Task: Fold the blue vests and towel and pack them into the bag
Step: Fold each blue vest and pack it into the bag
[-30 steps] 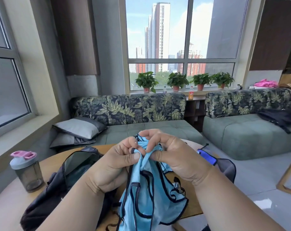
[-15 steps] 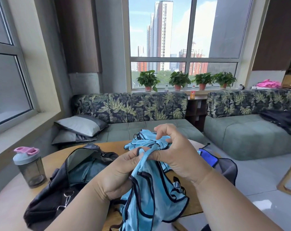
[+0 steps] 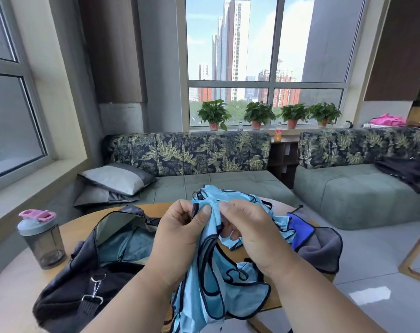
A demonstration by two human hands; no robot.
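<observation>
Both hands hold a light blue vest [image 3: 211, 280] with dark trim above the round wooden table [image 3: 79, 227]. My left hand [image 3: 180, 234] pinches its upper edge between thumb and fingers. My right hand [image 3: 247, 231] grips the fabric right beside it. The vest hangs down over the table's front edge. More light blue vest cloth [image 3: 230, 195] lies bunched behind the hands. A blue and grey towel [image 3: 317, 241] lies crumpled to the right. The dark bag [image 3: 84, 280] sits open at the left, with light blue fabric inside it.
A grey shaker bottle [image 3: 40, 239] with a pink lid stands at the table's left. Green sofas [image 3: 228, 181] with leaf-print backs and grey pillows [image 3: 115, 179] are behind the table. A wooden frame [image 3: 417, 255] stands on the floor at right.
The view has tilted down a little and the bag's opening shows more. My hands have shifted along the vest's edge, and the left thumb now pinches the trim.
</observation>
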